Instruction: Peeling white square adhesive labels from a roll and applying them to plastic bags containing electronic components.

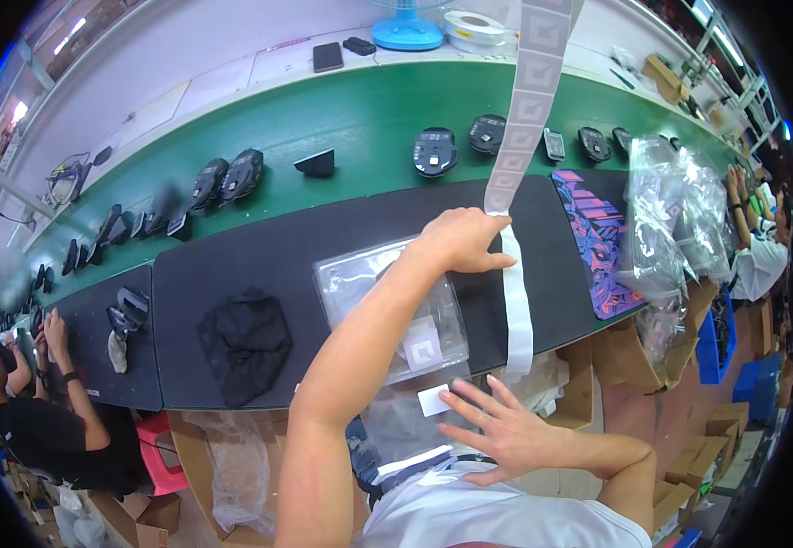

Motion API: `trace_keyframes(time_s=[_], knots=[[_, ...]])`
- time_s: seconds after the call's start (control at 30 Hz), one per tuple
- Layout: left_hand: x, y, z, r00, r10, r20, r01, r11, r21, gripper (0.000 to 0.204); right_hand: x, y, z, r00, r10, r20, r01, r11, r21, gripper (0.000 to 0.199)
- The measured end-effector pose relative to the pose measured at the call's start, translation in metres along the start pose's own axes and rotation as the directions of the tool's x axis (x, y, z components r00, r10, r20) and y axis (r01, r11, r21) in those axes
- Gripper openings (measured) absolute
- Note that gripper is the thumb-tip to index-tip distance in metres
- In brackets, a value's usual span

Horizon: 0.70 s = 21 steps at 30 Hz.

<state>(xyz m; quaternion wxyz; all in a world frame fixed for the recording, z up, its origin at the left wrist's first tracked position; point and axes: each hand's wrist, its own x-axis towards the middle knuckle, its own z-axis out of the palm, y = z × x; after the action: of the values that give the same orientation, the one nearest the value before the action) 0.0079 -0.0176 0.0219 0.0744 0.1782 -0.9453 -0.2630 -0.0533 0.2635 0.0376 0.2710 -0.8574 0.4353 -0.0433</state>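
My left hand (465,239) is over the black mat, its fingertips closed at the edge of a long label strip (529,110). Grey square labels show on the strip above this hand, and plain white backing below it. Nearer my body is my right hand (510,431), fingers spread. A small white rectangular label (434,400) lies at its fingertips; whether it sticks to them I cannot tell. Under my left forearm is a clear plastic bag (341,290), partly hidden, with a pale square label (424,345) on it. The bag's clear plastic extends past the mat's front edge.
Crumpled black cloth (246,347) lies left on the black mat (186,274). Several computer mice (435,152) line the green bench behind. A patterned purple mat (593,237) and stacked clear bags (670,215) are at right. Cardboard boxes (643,352) stand below; a co-worker (45,420) sits left.
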Motion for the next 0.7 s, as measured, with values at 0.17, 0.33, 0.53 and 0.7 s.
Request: trace_keyframes(time_s=[0.17, 0.33, 0.53, 0.7], knots=[[0.005, 0.003, 0.003, 1.000, 0.012, 0.023, -0.011, 1.000, -0.026, 0.070, 0.001, 0.020, 0.002, 0.969, -0.179, -0.169, 0.153, 0.976, -0.156, 0.049], [0.001, 0.001, 0.004, 1.000, -0.005, -0.020, 0.005, 1.000, -0.022, 0.070, 0.023, 0.024, 0.013, 0.912, -0.077, -0.403, 0.070, 0.997, -0.032, 0.040], [0.004, 0.001, 0.010, 1.000, 0.006, -0.027, -0.007, 0.999, -0.044, 0.068, 0.050, 0.035, 0.024, 0.780, -0.110, -0.616, 0.158, 0.987, 0.025, 0.032], [0.000, -0.005, 0.000, 0.997, -0.070, -0.020, 0.068, 0.995, -0.071, 0.068, 0.063, 0.026, 0.030, 0.633, 0.061, -0.771, 0.125, 0.976, 0.181, 0.041]])
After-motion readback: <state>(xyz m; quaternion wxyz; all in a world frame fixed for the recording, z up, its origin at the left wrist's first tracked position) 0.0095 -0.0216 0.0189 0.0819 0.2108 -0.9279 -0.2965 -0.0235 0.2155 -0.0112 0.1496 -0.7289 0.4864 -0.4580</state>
